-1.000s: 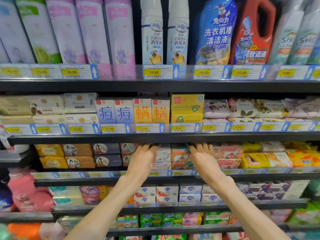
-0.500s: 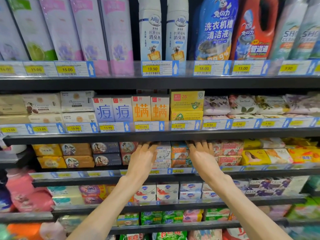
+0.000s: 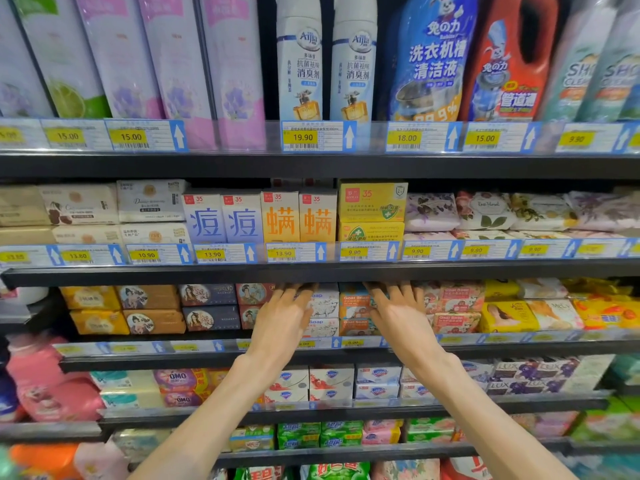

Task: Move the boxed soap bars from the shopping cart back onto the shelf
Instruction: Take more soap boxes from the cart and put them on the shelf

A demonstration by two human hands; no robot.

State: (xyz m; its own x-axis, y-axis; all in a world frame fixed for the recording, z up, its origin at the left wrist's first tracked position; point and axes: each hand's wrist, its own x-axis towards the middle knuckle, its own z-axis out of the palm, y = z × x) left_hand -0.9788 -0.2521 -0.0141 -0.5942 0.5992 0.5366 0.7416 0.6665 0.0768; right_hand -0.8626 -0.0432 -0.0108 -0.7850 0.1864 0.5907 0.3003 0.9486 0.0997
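Observation:
Stacked Goat Soap boxes, white ones on the left and orange-teal ones on the right, stand on the third shelf between my hands. My left hand lies flat against the left side of the white boxes, fingers straight and reaching under the shelf above. My right hand lies flat against the right side of the orange boxes, fingers spread and straight. The fingertips of both hands are partly hidden by the shelf edge above. No shopping cart is in view.
The shelf above overhangs my fingers and carries boxed soaps with price tags. Brown and navy soap boxes sit left of my hands, pink and yellow packs right. Bottles fill the top shelf.
Both hands stay on the sides of the soap stacks with almost no movement. The view has shifted slightly.

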